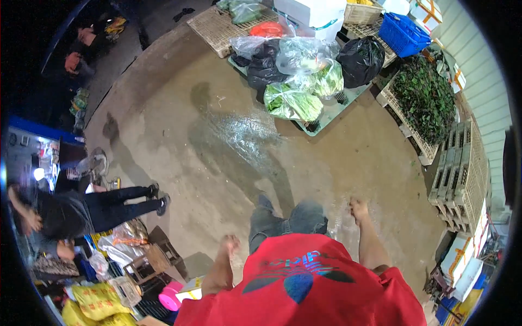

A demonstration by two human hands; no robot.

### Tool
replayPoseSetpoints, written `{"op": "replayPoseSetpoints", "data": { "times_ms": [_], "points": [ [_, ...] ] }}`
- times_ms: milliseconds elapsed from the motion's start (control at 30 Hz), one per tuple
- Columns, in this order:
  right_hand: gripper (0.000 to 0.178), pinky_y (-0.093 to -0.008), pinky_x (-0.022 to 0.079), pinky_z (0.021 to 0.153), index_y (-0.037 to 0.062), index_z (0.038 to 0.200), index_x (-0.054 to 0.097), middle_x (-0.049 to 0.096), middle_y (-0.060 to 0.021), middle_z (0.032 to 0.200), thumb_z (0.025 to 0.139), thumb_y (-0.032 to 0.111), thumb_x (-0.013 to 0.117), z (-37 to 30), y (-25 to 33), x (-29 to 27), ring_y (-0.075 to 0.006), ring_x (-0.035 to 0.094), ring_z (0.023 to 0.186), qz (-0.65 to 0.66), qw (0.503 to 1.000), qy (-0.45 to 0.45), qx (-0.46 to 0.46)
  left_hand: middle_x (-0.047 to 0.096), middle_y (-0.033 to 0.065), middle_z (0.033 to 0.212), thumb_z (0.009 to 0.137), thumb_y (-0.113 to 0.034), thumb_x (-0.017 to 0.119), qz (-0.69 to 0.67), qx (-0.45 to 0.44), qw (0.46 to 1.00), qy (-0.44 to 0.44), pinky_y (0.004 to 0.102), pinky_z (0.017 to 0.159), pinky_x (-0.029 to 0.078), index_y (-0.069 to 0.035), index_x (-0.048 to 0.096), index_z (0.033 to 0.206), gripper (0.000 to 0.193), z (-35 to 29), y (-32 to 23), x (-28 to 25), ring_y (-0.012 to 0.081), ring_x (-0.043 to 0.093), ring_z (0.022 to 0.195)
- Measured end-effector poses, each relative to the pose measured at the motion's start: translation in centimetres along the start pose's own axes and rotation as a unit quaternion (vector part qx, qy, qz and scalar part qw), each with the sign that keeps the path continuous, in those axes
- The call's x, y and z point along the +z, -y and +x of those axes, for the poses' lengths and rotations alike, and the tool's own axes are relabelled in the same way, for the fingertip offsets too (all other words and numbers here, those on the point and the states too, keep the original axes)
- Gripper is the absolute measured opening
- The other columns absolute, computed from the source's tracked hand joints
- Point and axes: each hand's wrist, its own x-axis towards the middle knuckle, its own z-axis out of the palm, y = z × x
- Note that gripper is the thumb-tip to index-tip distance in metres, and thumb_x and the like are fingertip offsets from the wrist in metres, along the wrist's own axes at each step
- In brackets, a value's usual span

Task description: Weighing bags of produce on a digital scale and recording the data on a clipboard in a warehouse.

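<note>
My left hand [231, 244] hangs beside my left leg, somewhat blurred, with its fingers loosely apart and nothing seen in it. On the other side, my right hand [358, 211] is held out over the wet floor, fingers loosely bent and apart, holding nothing. Neither hand touches any object. Ahead, a pale green platform [331, 120] bears clear bags of leafy greens [293, 102] and black plastic bags [361, 61]. Nearest to my left hand is a white and yellow box [191, 288], beside a pink round container [171, 295].
Concrete floor [163, 119] lies around me, partly wet. At the right stand stacked pallets [459, 176], dark leafy greens [424, 89] and a blue basket [403, 33]. White foam boxes [310, 19] stand at the back. On the left are a person [65, 212] and yellow sacks [100, 300].
</note>
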Motion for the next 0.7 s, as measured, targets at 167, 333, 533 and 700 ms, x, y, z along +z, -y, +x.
{"op": "replayPoseSetpoints", "data": {
  "times_ms": [167, 333, 533, 700],
  "points": [
    [0.04, -0.0345, 0.052, 0.058, 0.0075, 0.127, 0.056, 0.066, -0.0086, 0.096, 0.097, 0.034, 0.061, 0.5, -8.7, 2.7, -0.0227, 0.066, 0.077, 0.109, 0.982, 0.026, 0.154, 0.067, 0.005, 0.088, 0.099, -0.025, 0.055, 0.015, 0.118, 0.993, -0.005, 0.033, 0.069, 0.05, -0.008, 0.057, 0.121, 0.028, 11.1, -34.9, 5.3, 0.0164, 0.064, 0.077],
    [0.047, -0.0414, 0.053, 0.068, 0.0094, 0.136, 0.051, 0.067, -0.0132, 0.11, 0.096, 0.033, 0.061, 5.3, -4.7, 9.8, -0.0278, 0.068, 0.08, 0.154, 0.95, 0.031, 0.27, 0.066, 0.0047, 0.094, 0.098, -0.02, 0.058, 0.106, 0.238, 0.965, 0.025, 0.0318, 0.07, 0.052, -0.005, 0.056, 0.128, 0.034, 16.7, -58.0, 12.6, 0.0138, 0.064, 0.084],
    [0.035, -0.0344, 0.049, 0.061, 0.0072, 0.126, 0.065, 0.067, -0.0082, 0.096, 0.096, 0.025, 0.059, 22.0, 7.0, 12.4, -0.0175, 0.06, 0.071, 0.17, 0.974, -0.07, 0.132, 0.067, 0.0063, 0.098, 0.093, -0.022, 0.064, 0.289, 0.162, 0.931, 0.153, 0.0326, 0.069, 0.052, -0.007, 0.062, 0.122, 0.033, 25.4, -64.0, 30.6, 0.0153, 0.064, 0.086],
    [0.032, -0.0314, 0.05, 0.078, 0.0005, 0.125, 0.062, 0.067, -0.0065, 0.099, 0.098, 0.016, 0.058, 29.9, 25.6, 19.5, -0.0151, 0.059, 0.086, 0.063, 0.989, -0.048, -0.127, 0.07, 0.0234, 0.105, 0.085, -0.023, 0.069, 0.55, 0.341, 0.751, 0.132, 0.0432, 0.084, 0.054, -0.001, 0.062, 0.121, 0.043, 38.2, -67.5, 41.1, 0.036, 0.068, 0.098]
  ]
}}
